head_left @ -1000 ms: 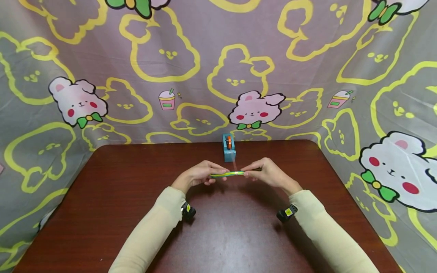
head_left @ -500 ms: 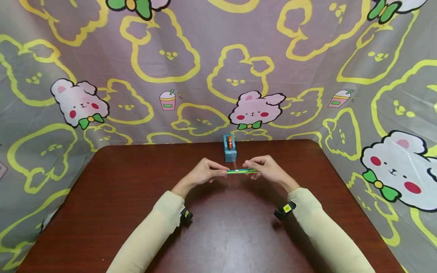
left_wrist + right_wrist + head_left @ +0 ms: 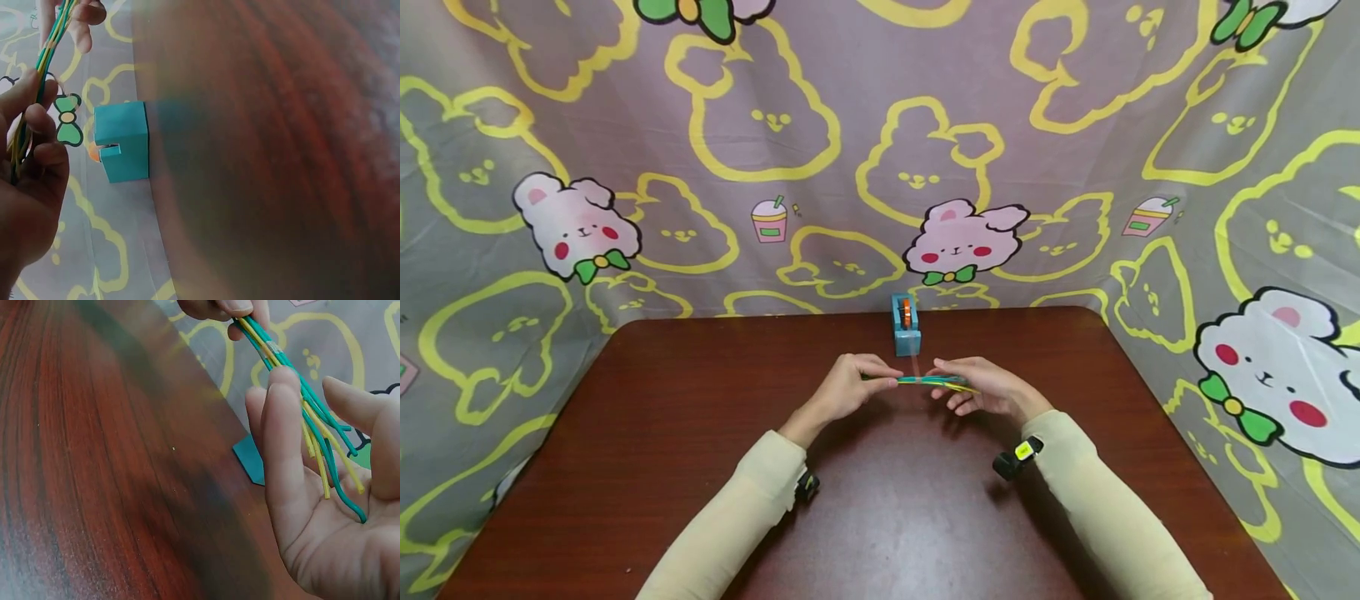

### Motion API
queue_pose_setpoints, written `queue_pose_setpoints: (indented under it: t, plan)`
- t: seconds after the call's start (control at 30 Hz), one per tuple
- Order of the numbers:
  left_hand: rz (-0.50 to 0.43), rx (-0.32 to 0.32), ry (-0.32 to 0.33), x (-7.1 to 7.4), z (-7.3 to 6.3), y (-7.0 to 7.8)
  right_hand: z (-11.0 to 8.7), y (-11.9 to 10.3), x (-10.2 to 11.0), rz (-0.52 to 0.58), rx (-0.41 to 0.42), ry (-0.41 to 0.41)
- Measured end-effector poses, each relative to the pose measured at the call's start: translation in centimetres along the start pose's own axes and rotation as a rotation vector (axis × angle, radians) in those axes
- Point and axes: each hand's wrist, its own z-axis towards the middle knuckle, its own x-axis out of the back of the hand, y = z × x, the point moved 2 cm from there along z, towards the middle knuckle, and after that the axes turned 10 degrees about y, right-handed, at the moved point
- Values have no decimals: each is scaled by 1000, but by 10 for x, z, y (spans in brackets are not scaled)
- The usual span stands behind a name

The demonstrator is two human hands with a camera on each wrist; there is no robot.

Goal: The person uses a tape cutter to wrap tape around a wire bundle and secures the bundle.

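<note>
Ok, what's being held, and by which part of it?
The green-and-yellow wire bundle: the left hand pinches it near the taped band, on the side away from the splayed ends. The right hand grips nothing.

Curtained-off tabletop workspace, screened on the far, left and right sides by grey-mauve cloth with a yellow cartoon print (image 3: 820, 67), filled by a reddish-brown wood-grain table (image 3: 880, 517), blue boxy tape dispenser (image 3: 906, 340) set at the far side, wider room hidden.

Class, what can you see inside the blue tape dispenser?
An orange wheel shows inside the tape dispenser. The dispenser's body covers the wheel's lower part, and whatever lies beneath cannot be seen.
</note>
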Motion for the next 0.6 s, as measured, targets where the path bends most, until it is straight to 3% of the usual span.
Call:
queue_pose_setpoints:
  t: [0.13,0.27,0.4,0.6]
  plan:
    - [19,-75,58,-1,-3,6,1,0,0,8,-9,-37]
    - [14,-98,85,-1,-4,8,1,-1,1,25,9,-74]
    - [1,-90,77,-2,-3,3,-1,-2,2,57,23,-85]
    - [-22,-24,26,-2,-3,1,-4,-6,2,57,81,-81]
